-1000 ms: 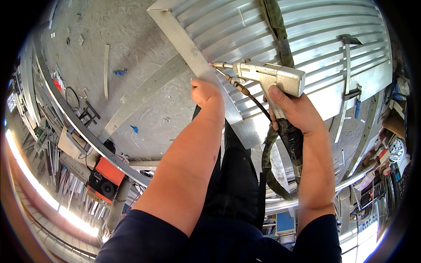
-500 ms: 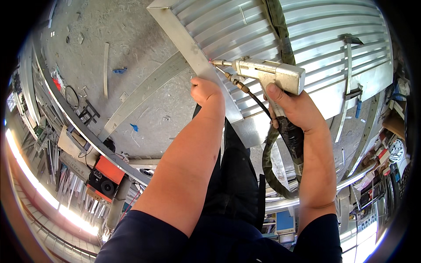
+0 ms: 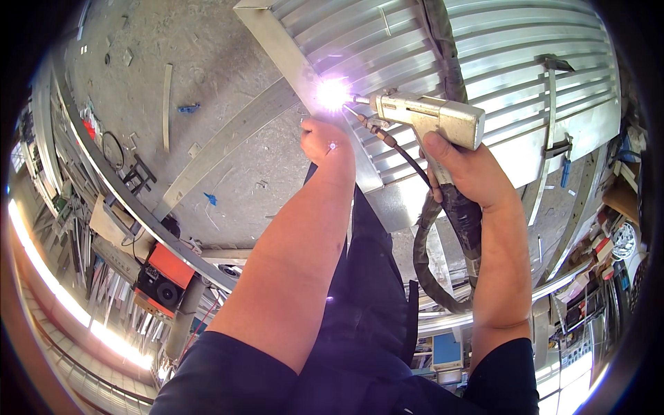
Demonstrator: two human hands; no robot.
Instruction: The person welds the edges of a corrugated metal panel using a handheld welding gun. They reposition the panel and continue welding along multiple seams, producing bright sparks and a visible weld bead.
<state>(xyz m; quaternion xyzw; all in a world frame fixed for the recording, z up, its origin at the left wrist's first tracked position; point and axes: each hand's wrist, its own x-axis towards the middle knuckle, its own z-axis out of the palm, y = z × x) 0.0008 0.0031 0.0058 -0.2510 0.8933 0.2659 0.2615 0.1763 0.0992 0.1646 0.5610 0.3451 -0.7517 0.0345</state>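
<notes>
My right hand (image 3: pixel 467 169) is wrapped round the grip of a boxy, pale metallic handheld welding gun (image 3: pixel 429 114). The gun's nozzle points left at the frame edge of a ribbed silver metal panel (image 3: pixel 387 59). A bright white-violet glare (image 3: pixel 333 94) burns at the tip and hides the spot beneath it. A thin wire-feed tube (image 3: pixel 401 149) runs up to the nozzle from below. My left hand (image 3: pixel 325 142) is closed in a fist against the panel's outer frame, just below the glare; what its fingers hold, if anything, is hidden.
A dark sheathed cable (image 3: pixel 443 52) crosses the panel and loops below the gun. Clamps (image 3: pixel 550 104) grip the panel's right side. Under the panel runs a flat metal strip (image 3: pixel 228 145). An orange-and-black machine (image 3: pixel 166 280) and stacked metal profiles stand left.
A bright glare with sparks has appeared at the welding gun's tip, where only a small reddish spot showed before. Both hands are nearly where they were.
</notes>
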